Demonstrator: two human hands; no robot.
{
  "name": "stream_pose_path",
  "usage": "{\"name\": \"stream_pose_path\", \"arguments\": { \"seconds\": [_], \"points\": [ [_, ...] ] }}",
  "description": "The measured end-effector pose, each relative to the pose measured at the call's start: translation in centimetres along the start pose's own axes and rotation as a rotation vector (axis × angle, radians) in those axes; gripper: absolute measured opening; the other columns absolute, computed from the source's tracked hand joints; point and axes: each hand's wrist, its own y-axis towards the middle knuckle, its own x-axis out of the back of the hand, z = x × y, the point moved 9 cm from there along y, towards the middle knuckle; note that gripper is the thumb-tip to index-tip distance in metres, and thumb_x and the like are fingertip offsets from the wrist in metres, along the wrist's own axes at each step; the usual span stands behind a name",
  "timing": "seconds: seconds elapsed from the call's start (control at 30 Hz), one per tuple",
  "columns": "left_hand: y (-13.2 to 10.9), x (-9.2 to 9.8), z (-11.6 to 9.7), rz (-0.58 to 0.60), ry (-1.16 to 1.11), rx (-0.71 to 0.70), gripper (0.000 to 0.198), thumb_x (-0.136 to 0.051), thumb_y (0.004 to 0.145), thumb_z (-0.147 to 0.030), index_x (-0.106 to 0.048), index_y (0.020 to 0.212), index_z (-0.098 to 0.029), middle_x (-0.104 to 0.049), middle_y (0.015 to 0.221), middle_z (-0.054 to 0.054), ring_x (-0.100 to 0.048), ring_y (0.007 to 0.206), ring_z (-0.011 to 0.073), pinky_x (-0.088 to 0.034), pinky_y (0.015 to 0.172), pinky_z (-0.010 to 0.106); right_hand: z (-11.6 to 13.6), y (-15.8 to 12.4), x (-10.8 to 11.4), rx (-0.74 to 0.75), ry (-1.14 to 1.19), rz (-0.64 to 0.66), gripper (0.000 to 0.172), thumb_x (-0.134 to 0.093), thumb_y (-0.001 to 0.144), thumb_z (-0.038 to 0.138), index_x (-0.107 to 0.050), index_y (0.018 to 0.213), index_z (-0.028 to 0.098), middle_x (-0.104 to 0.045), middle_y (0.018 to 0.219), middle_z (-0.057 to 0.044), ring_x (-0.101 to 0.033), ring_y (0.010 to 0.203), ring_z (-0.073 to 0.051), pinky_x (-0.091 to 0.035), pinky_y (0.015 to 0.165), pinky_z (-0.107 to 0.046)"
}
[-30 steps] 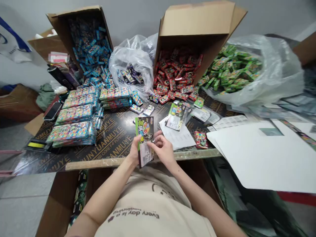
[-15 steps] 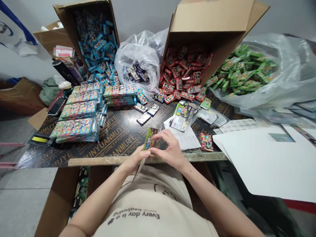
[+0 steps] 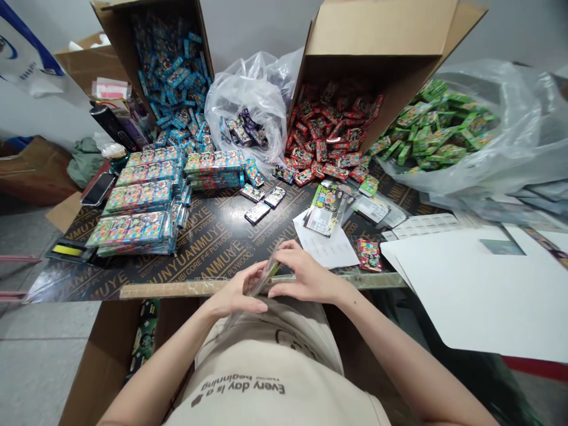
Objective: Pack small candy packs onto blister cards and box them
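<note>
Above the table's front edge, a thin clear plastic packet [image 3: 260, 281] with a green printed part is seen nearly edge-on and tilted. My left hand [image 3: 239, 296] holds it from the left, fingers behind it and thumb lifted off in front. On the other side, my right hand [image 3: 304, 277] has its fingertips on the packet's upper part, the thumb lower down near it. Beyond the hands lie several small dark-edged boxes [image 3: 258, 212]. A similar green-and-black printed packet [image 3: 325, 208] rests on white paper [image 3: 331, 253] to the right.
Stacked multicoloured packs [image 3: 133, 228] stand at left. Behind are cartons of blue boxes [image 3: 175, 77] and red boxes [image 3: 319, 130], with a bag of purple boxes [image 3: 248, 130] between. Green boxes [image 3: 439, 130] fill a bag at right. White sheets [image 3: 483, 296] overhang the right edge.
The packet has turned from showing its printed face to nearly edge-on. My left thumb has come off its face, and my right fingers have moved down slightly along with it.
</note>
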Motion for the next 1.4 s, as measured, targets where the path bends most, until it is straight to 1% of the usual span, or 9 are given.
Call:
{"name": "stream_pose_path", "arguments": {
  "seconds": [0.23, 0.43, 0.5, 0.63, 0.7, 0.8, 1.0, 1.2, 1.4],
  "points": [
    [-0.4, -1.5, -1.6, 0.042, 0.081, 0.027, 0.067, -0.083, 0.062, -0.041, -0.064, 0.121, -0.017, -0.067, 0.11, 0.009, -0.06, 0.101, 0.0265, -0.043, 0.09, 0.035, -0.7, -0.1, -0.6, -0.102, 0.027, 0.066, 0.076, -0.078, 0.074, 0.039, -0.045, 0.141, 0.026, -0.066, 0.111, -0.004, -0.053, 0.083, -0.018, -0.051, 0.079, -0.032],
    [-0.1, -1.0, -2.4, 0.048, -0.064, -0.042, 0.07, -0.068, 0.068, -0.053, -0.059, 0.129, -0.021, -0.063, 0.124, 0.01, -0.06, 0.1, 0.026, -0.045, 0.08, 0.032, -1.8, -0.5, 2.2, -0.165, 0.37, -0.497, 0.057, -0.073, 0.078, 0.027, -0.047, 0.129, 0.026, -0.062, 0.1, -0.002, -0.061, 0.082, -0.014, -0.054, 0.075, -0.029],
    [0.0, -1.0, -2.5, 0.053, -0.105, -0.055, 0.072, -0.07, 0.066, -0.052, -0.059, 0.13, -0.021, -0.063, 0.124, 0.011, -0.061, 0.099, 0.0268, -0.045, 0.078, 0.032, -2.2, -0.6, 2.6, -0.176, 0.457, -0.569, 0.054, -0.076, 0.075, 0.029, -0.05, 0.122, 0.024, -0.064, 0.086, 0.001, -0.062, 0.075, -0.014, -0.053, 0.069, -0.027],
    [-0.1, -1.0, -3.3, -0.008, -0.119, -0.106, 0.075, -0.078, 0.058, -0.045, -0.062, 0.127, -0.02, -0.064, 0.125, 0.011, -0.059, 0.108, 0.0301, -0.044, 0.089, 0.036, -1.4, 1.1, 1.5, -0.188, 0.413, -0.16, 0.027, -0.079, 0.073, 0.037, -0.065, 0.083, 0.017, -0.069, 0.075, -0.001, -0.064, 0.069, -0.015, -0.05, 0.066, -0.025],
    [-0.4, -1.2, -3.4, -0.015, -0.113, -0.103, 0.073, -0.081, 0.057, -0.041, -0.064, 0.125, -0.019, -0.065, 0.125, 0.01, -0.057, 0.114, 0.0316, -0.041, 0.098, 0.038, -0.4, 1.3, 0.8, -0.161, 0.404, 0.096, 0.03, -0.079, 0.073, 0.039, -0.069, 0.088, 0.015, -0.073, 0.082, -0.002, -0.067, 0.075, -0.016, -0.051, 0.071, -0.025],
    [-0.8, -1.2, -3.2, -0.009, -0.085, -0.068, 0.069, -0.082, 0.061, -0.039, -0.064, 0.124, -0.018, -0.066, 0.124, 0.01, -0.058, 0.115, 0.0315, -0.038, 0.103, 0.04, 0.7, 1.1, 1.1, -0.104, 0.406, 0.216, 0.045, -0.078, 0.075, 0.038, -0.064, 0.112, 0.017, -0.073, 0.101, -0.003, -0.068, 0.089, -0.017, -0.051, 0.08, -0.025],
    [-0.8, -0.8, -3.4, -0.067, 0.127, -0.082, 0.052, -0.072, 0.075, -0.039, -0.065, 0.121, -0.017, -0.07, 0.114, 0.007, -0.061, 0.107, 0.0285, -0.043, 0.097, 0.038, 0.0, 1.3, 1.8, -0.107, 0.251, 0.048, 0.049, -0.074, 0.079, 0.033, -0.058, 0.122, 0.019, -0.071, 0.103, -0.004, -0.066, 0.085, -0.017, -0.051, 0.073, -0.025],
    [-0.4, 0.5, -3.9, -0.196, 0.115, -0.162, 0.039, -0.062, 0.084, -0.039, -0.068, 0.116, -0.017, -0.071, 0.11, 0.007, -0.06, 0.112, 0.0272, -0.043, 0.099, 0.035, -2.7, -0.3, 4.9, -0.155, 0.219, -0.616, 0.073, -0.081, 0.068, 0.046, -0.054, 0.133, 0.027, -0.062, 0.127, -0.009, -0.057, 0.118, -0.027, -0.041, 0.106, -0.045],
    [-0.5, 1.8, -5.7, -0.352, 0.373, -0.215, 0.034, -0.057, 0.087, -0.046, -0.069, 0.087, -0.014, -0.067, 0.08, 0.003, -0.058, 0.077, 0.0174, -0.045, 0.073, 0.026, -4.8, 0.7, -2.2, -0.333, 0.869, -0.295, 0.041, -0.069, 0.08, 0.048, -0.067, 0.112, 0.023, -0.072, 0.108, -0.006, -0.068, 0.098, -0.021, -0.054, 0.089, -0.037]
  ]
}}
